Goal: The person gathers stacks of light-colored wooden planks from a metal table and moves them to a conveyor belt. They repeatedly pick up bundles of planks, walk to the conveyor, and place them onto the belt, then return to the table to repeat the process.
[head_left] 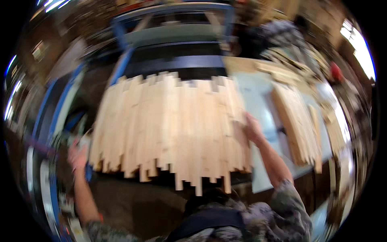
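Note:
A wide panel of pale wooden slats (169,125), laid side by side with uneven ends, fills the middle of the blurred head view. My left hand (78,156) is at the panel's lower left corner, touching its edge. My right hand (250,128) presses against the panel's right edge, fingers on the outermost slat. The panel rests over a dark machine bed (177,62) with a blue frame (121,66).
A light blue table (258,97) to the right carries a stack of wooden slats (296,121) and more loose strips behind it. A person in a patterned top (282,34) stands at the far right. A dark floor (137,205) lies below the panel.

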Available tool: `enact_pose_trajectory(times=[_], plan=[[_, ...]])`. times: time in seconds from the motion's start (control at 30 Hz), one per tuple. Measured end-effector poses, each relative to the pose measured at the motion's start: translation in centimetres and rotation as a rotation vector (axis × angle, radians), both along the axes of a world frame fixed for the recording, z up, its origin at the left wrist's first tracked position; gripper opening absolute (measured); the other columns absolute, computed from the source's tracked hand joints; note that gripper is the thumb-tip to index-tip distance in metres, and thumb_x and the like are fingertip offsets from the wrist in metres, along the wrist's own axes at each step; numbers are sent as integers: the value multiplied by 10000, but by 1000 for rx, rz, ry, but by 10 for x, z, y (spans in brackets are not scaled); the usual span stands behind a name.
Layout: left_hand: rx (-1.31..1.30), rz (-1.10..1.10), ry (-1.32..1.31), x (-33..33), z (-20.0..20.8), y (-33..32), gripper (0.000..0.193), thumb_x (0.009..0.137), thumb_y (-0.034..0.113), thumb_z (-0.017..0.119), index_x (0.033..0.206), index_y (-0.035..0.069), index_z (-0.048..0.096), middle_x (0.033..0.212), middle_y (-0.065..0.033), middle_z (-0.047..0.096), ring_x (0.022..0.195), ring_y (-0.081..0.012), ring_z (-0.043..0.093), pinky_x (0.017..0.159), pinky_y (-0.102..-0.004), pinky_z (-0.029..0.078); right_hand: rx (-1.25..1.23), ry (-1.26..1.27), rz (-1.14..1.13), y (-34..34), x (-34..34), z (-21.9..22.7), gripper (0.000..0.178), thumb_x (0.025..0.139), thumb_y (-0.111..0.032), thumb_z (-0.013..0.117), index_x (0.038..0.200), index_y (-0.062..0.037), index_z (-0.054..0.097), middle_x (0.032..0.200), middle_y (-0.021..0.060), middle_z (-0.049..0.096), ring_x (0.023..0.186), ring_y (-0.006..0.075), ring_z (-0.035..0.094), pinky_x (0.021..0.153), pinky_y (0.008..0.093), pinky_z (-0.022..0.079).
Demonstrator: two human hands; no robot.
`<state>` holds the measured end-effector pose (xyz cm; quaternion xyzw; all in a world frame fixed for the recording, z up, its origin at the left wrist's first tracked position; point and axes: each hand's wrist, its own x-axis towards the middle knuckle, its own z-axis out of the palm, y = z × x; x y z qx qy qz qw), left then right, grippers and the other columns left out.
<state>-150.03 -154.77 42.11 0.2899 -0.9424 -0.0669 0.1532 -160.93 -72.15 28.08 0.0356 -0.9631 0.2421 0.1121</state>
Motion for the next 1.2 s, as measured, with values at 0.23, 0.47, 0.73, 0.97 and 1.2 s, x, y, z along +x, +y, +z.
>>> enact_pose_trajectory(times=[0.23, 0.47, 0.73, 0.97, 1.2], plan=[[468, -304, 597, 50, -82, 37, 585, 1108, 285, 577, 1581, -31, 440, 1600, -177, 492, 1497, -300, 442, 1258, -402, 310, -1212, -220, 3, -42, 99, 19, 635, 1116, -415, 563, 1587, 0, 465, 1568, 83, 556, 1443, 170, 493, 1222, 313, 355], [1121, -885, 461, 158, -59, 338, 484, 1109, 209, 524, 1494, -84, 535, 1471, -210, 622, 1377, -286, 596, 1227, -398, 421, -811, -185, 12, 14, 258, 98, 705, 1017, -350, 705, 1596, -35, 456, 1549, 209, 571, 1402, 299, 578, 1200, 352, 414], [1448, -956, 270, 129, -85, 571, 507, 1074, 199, 594, 1466, -116, 534, 1444, -258, 625, 1355, -325, 614, 1213, -427, 440, -449, 477, -809, 308, 411, 78, 761, 942, -223, 747, 1584, 35, 431, 1494, 279, 575, 1353, 366, 586, 1156, 410, 457], [1537, -1039, 58, 102, -111, 754, 482, 1016, 134, 662, 1430, -102, 587, 1405, -208, 658, 1319, -311, 628, 1203, -420, 428, -100, -297, -918, 357, 487, 46, 1034, 785, -332, 887, 1632, -55, 363, 1561, 237, 466, 1448, 379, 452, 1205, 428, 401], [1662, -986, -14, 103, -124, 837, 463, 1030, 76, 640, 1459, -84, 569, 1410, -190, 660, 1336, -273, 620, 1201, -408, 435, -1458, 22, -652, 421, 516, 39, 969, 856, -230, 848, 1629, 59, 340, 1249, 80, 647, 980, 127, 662, 834, 284, 567]])
